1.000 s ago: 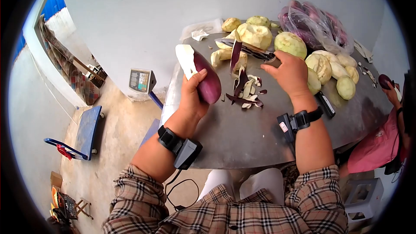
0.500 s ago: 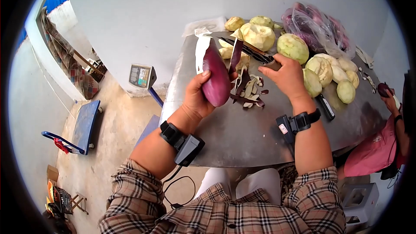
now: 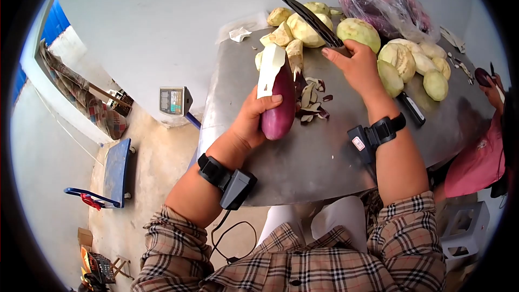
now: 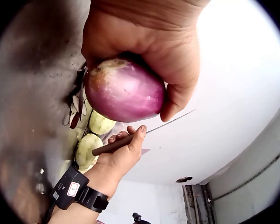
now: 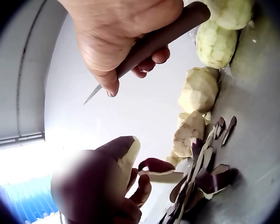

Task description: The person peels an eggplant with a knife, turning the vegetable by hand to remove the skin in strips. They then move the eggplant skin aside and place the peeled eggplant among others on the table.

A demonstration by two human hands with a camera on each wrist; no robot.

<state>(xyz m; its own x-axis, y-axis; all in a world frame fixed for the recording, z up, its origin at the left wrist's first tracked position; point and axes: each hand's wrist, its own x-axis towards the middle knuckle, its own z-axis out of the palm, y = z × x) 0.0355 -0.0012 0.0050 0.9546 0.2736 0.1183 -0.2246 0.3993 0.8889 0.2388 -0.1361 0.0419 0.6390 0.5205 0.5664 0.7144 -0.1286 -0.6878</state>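
My left hand (image 3: 251, 118) grips a purple eggplant (image 3: 284, 100) by its lower half, thumb across the front. Its upper left side is peeled to white flesh, and the rounded bottom end (image 4: 126, 91) shows large in the left wrist view. My right hand (image 3: 361, 70) holds a knife (image 3: 309, 17) by its brown handle (image 5: 163, 39), the dark blade raised up and left, apart from the eggplant. Below the blade lies a heap of purple and white peelings (image 3: 311, 100) on the metal table (image 3: 319, 167). A curled strip of peel (image 5: 155, 164) appears beside the eggplant in the right wrist view.
Peeled eggplants (image 3: 397, 59) lie along the table's back and right. Behind them sits a clear bag of purple eggplants (image 3: 386, 11). A black-handled tool (image 3: 412, 109) rests near my right wrist. Another person's hand (image 3: 493, 94) holds an eggplant at far right. A scale display (image 3: 173, 101) stands left.
The knife has lifted up and away from the eggplant, and the dark peel strip that hung at its blade is gone from it. My left hand has brought the eggplant rightward.
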